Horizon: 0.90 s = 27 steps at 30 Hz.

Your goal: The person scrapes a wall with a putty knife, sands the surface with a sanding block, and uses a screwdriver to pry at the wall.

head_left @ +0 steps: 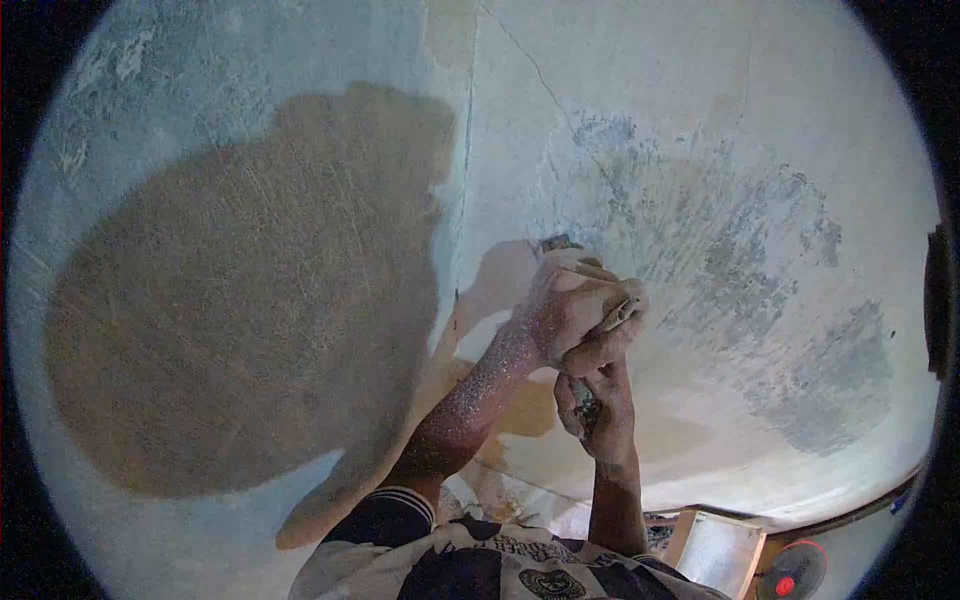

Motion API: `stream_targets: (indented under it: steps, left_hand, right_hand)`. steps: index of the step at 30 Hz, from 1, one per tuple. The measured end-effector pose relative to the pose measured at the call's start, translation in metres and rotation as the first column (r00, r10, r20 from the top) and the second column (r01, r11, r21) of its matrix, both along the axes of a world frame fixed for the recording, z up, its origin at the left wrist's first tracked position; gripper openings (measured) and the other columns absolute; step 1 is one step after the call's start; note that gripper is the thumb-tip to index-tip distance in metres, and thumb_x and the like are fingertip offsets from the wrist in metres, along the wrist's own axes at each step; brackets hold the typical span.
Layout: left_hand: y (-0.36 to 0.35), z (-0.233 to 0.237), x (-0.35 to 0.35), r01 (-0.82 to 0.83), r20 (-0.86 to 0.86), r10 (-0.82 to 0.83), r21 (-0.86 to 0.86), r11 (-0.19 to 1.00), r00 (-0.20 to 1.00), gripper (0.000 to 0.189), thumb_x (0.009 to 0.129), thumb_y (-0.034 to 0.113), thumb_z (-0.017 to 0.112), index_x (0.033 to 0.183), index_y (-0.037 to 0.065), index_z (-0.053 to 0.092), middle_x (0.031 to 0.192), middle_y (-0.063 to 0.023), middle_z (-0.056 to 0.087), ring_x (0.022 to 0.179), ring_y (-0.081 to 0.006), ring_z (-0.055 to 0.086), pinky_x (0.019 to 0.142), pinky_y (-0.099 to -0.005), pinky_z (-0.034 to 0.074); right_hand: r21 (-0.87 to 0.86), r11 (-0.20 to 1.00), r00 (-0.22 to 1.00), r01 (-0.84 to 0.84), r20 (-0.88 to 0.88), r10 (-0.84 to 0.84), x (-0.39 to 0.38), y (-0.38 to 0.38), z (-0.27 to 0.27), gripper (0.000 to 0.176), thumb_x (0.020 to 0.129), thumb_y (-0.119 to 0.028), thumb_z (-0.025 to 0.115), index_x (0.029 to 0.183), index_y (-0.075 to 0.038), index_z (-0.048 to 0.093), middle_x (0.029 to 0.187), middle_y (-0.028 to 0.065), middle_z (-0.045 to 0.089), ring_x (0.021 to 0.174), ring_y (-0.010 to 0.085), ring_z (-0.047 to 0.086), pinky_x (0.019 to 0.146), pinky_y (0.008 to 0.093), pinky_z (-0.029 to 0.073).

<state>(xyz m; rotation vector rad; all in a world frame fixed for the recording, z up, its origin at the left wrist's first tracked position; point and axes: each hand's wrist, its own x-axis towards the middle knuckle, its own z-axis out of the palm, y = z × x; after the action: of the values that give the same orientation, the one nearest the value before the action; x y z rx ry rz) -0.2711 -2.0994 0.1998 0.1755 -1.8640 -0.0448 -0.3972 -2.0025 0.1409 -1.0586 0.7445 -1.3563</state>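
Observation:
My left hand (575,305), its wrist and forearm speckled with pale dust, is closed in front of the wall. A short dark end of what looks like a scraper (560,243) sticks out above its knuckles, at the wall surface. Just below, my right hand (608,415) is also closed. Between its thumb and fingers shows a greenish speckled piece, seemingly the scraper's lower end; most of the tool is hidden by my hands. Right of my hands, the wall (680,420) has rough blue-grey patches where its pale coating is worn away.
A wall corner (466,180) runs vertically left of my hands. My large shadow (250,320) falls across the left wall. A thin crack crosses the upper right wall. Low on the right are a wood-framed panel (720,550) and a round black object with a red rim (795,575).

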Motion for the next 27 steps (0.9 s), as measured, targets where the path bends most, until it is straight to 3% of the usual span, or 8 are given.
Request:
stream_targets:
  steps: [4,11,13,17,21,24,25,27]
  left_hand:
    - [-0.001,-0.001,0.002,0.077,-0.030,-0.076,0.032,0.996,0.997,0.015,0.077,0.024,0.069,0.083,0.011,0.068,0.063,-0.0056,0.059,0.059,-0.0293,0.060,0.060,-0.0405,0.045]
    - [-0.007,-0.012,0.006,0.218,-0.137,-0.207,0.065,0.974,0.969,0.010,0.076,0.020,0.068,0.077,0.011,0.065,0.061,-0.0056,0.056,0.054,-0.0309,0.057,0.057,-0.0408,0.045]
    - [-0.007,-0.014,0.008,0.226,-0.132,-0.208,0.139,0.964,0.969,0.009,0.077,0.020,0.067,0.077,0.011,0.065,0.061,-0.0051,0.056,0.054,-0.0302,0.058,0.057,-0.0405,0.045]
    - [-0.006,-0.021,0.012,0.180,-0.063,-0.174,0.105,0.978,0.983,0.009,0.077,0.020,0.067,0.076,0.011,0.064,0.059,-0.0038,0.055,0.053,-0.0286,0.058,0.056,-0.0395,0.045]
    - [-0.017,-0.001,0.012,0.140,-0.105,-0.136,0.032,0.990,0.985,0.009,0.077,0.021,0.067,0.076,0.012,0.064,0.058,-0.0028,0.053,0.051,-0.0272,0.056,0.055,-0.0390,0.043]
    - [-0.011,-0.010,0.015,0.159,-0.071,-0.155,0.056,0.986,0.985,0.011,0.078,0.022,0.067,0.076,0.011,0.065,0.057,-0.0026,0.053,0.050,-0.0267,0.056,0.054,-0.0389,0.043]
    - [-0.009,-0.018,0.015,0.166,-0.050,-0.162,0.075,0.983,0.985,0.012,0.079,0.022,0.067,0.076,0.011,0.065,0.058,-0.0026,0.053,0.051,-0.0266,0.056,0.054,-0.0389,0.043]
    - [-0.014,-0.022,0.011,0.099,-0.098,-0.089,0.102,0.990,0.991,0.025,0.078,0.035,0.068,0.081,0.011,0.072,0.062,-0.0017,0.057,0.058,-0.0226,0.057,0.060,-0.0372,0.044]
  right_hand:
    - [0.092,0.995,0.989,0.024,0.142,-0.037,0.012,0.002,-0.003,0.055,0.100,-0.024,0.056,0.148,-0.015,0.029,0.083,0.0017,0.054,0.061,0.0071,0.050,0.046,0.0217,0.036]
    - [-0.028,0.997,0.983,0.066,0.175,-0.060,0.031,0.009,-0.016,0.034,0.101,-0.020,0.050,0.130,-0.012,0.035,0.080,0.0020,0.051,0.059,0.0069,0.045,0.049,0.0222,0.033]
    - [-0.106,0.991,0.997,0.083,0.014,-0.082,0.030,0.008,-0.019,0.033,0.101,-0.020,0.050,0.130,-0.012,0.035,0.080,0.0025,0.051,0.058,0.0066,0.044,0.048,0.0222,0.032]
    - [-0.045,0.978,0.977,0.202,-0.051,-0.205,0.032,0.008,-0.029,0.037,0.103,-0.023,0.046,0.135,-0.010,0.032,0.081,0.0037,0.053,0.059,0.0070,0.047,0.048,0.0225,0.034]
    - [-0.417,0.889,0.777,0.187,-0.490,-0.394,0.019,-0.006,-0.034,0.041,0.097,-0.010,0.058,0.134,-0.005,0.042,0.102,0.0152,0.056,0.065,0.0143,0.054,0.053,0.0271,0.043]
    - [-0.597,0.789,0.670,0.145,-0.528,-0.522,0.014,-0.015,-0.051,0.045,0.093,-0.003,0.062,0.134,-0.003,0.044,0.111,0.0171,0.053,0.067,0.0157,0.054,0.053,0.0280,0.044]
    - [-0.497,0.848,0.706,0.184,-0.533,-0.466,0.011,-0.005,-0.059,0.049,0.096,-0.004,0.059,0.140,-0.004,0.039,0.108,0.0129,0.053,0.067,0.0129,0.052,0.051,0.0262,0.043]
    - [-0.275,0.924,0.894,0.265,-0.290,-0.342,0.017,-0.010,-0.061,0.048,0.094,0.000,0.059,0.138,-0.004,0.041,0.111,0.0134,0.051,0.067,0.0141,0.053,0.051,0.0269,0.043]
